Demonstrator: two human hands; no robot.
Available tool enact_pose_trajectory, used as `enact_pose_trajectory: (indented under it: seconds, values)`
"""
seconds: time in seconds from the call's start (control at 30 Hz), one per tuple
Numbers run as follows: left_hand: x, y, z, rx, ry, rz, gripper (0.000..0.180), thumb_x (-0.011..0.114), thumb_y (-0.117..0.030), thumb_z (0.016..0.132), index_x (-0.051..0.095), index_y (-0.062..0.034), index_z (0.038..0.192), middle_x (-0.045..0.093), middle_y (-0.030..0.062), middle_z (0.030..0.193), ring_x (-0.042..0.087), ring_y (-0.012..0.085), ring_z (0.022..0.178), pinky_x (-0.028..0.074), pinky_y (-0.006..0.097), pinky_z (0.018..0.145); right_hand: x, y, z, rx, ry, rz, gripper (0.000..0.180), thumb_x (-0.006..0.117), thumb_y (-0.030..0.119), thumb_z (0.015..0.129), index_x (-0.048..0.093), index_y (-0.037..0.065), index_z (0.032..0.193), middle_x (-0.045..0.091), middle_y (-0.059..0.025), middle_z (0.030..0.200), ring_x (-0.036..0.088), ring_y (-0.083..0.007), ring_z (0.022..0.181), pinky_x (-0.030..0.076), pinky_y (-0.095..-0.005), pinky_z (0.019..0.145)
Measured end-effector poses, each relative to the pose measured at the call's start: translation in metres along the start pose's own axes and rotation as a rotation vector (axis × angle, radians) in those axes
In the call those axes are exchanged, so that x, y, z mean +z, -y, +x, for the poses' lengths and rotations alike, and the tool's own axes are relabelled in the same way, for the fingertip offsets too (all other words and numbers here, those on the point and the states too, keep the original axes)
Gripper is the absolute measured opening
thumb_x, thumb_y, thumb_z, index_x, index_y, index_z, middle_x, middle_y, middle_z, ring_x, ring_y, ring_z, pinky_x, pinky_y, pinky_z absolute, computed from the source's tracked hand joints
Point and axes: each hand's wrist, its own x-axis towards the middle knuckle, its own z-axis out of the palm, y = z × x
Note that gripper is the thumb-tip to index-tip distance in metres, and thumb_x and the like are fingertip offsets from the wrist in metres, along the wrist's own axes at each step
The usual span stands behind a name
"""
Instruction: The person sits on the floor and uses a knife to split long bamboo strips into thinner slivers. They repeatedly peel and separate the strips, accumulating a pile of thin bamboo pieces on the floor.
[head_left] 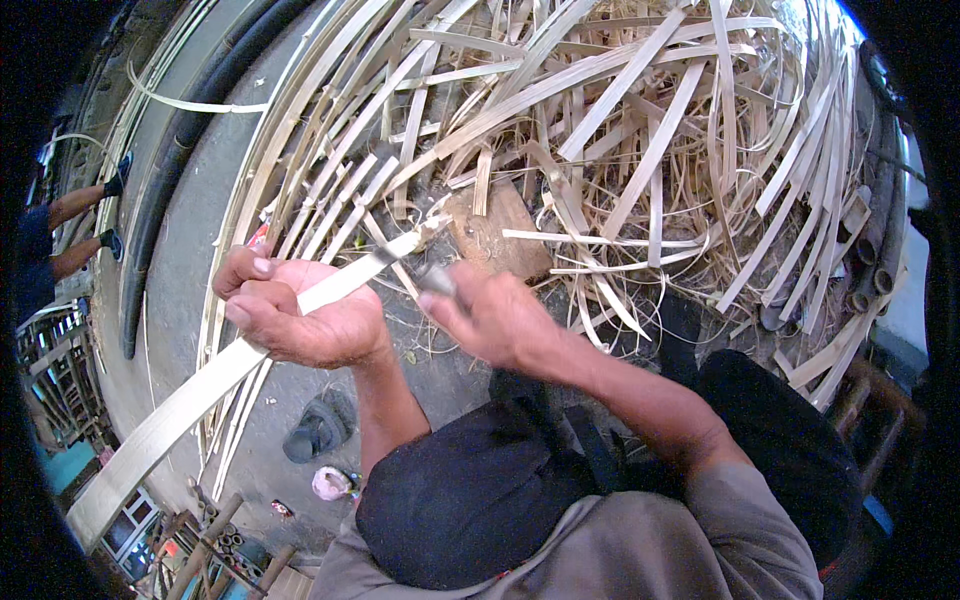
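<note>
Left hand (300, 315) closed around long bamboo strip (190, 400), strip running from 7 o'clock up to 1 o'clock; right hand (495, 320) wrapped on knife (425, 275), blade meeting strip tip above wooden block (495, 235); likely splitting; keep blade angled away from thumb, feed strip steadily.

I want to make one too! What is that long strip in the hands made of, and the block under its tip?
The long strip looks like split bamboo: pale, matte, flat and bendy, like the strip pile. The block seems raw wood: brown, rough, chipped. The left hand grips the strip.
</note>
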Motion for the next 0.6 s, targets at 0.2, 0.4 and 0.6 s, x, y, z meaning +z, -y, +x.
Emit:
enact_pose_trajectory:
  seconds: [0.2, 0.4, 0.6]
  values:
    - [-0.003, -0.001, -0.003, -0.048, -0.047, -0.019, 0.050, 0.040, -0.033, 0.106, 0.027, -0.0134, 0.063, 0.042, 0.0098, 0.080, 0.041, 0.0206, 0.084, 0.038, 0.040, 0.086, 0.004, 0.006, 0.001, 0.013, -0.142, 0.010, 0.042, 0.059, 0.041, 0.098, 0.058, 0.000, 0.102, 0.065, -0.0277, 0.071, 0.067, -0.0468, 0.069, 0.052, -0.0555, 0.063]
    - [-0.003, -0.001, -0.001, 0.006, 0.025, -0.017, 0.049, 0.040, -0.032, 0.107, 0.028, -0.0128, 0.064, 0.042, 0.0091, 0.082, 0.042, 0.0201, 0.086, 0.036, 0.039, 0.087, 0.002, 0.000, 0.007, 0.107, -0.061, -0.131, 0.051, 0.059, 0.049, 0.096, 0.056, -0.001, 0.103, 0.066, -0.0297, 0.073, 0.068, -0.0478, 0.072, 0.055, -0.0565, 0.065]
    - [0.001, 0.000, 0.001, -0.016, -0.069, -0.025, 0.050, 0.041, -0.030, 0.106, 0.027, -0.0132, 0.061, 0.038, 0.0081, 0.073, 0.041, 0.0221, 0.084, 0.035, 0.040, 0.084, 0.006, -0.012, 0.008, -0.037, 0.023, -0.126, 0.051, 0.056, 0.049, 0.097, 0.056, -0.001, 0.106, 0.067, -0.0273, 0.073, 0.068, -0.0469, 0.071, 0.055, -0.0561, 0.065]
